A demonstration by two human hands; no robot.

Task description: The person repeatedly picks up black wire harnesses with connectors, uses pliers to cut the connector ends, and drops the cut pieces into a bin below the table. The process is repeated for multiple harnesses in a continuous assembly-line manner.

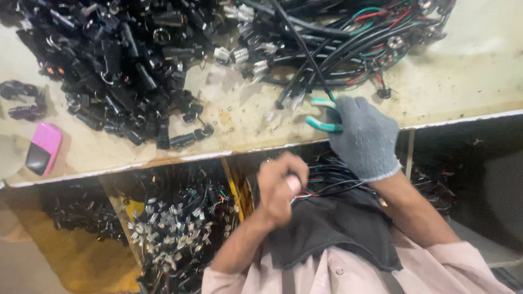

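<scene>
Head view, looking down at a worn bench. Right hand [364, 142] in a grey knit glove grips teal-handled pliers [322, 114], fingers wrapped round the handles, handles close together; the pliers' tip is hidden among the wires so what the jaws bite can't be told. Pliers point up-left from the glove toward a black cable [305, 51] that runs diagonally out of the wire harness pile [359, 38] at top right; the cable's lower end sits just above the handles, touching or nearly so.

Left hand [278, 190] bare, closed in a loose fist below the bench edge, holding a thin bundle of black, red and white wires [318, 188] that trails right from the fist toward the gloved wrist, over a dark cloth [338, 228] on the lap. Blurred, exact pinch unclear.

Black connector heap [120, 65] fills the top left of the bench, well apart from both hands. Pink phone-like object [43, 148] at far left. Bin of small metal terminals [174, 226] under the bench edge, just left of the left forearm
</scene>
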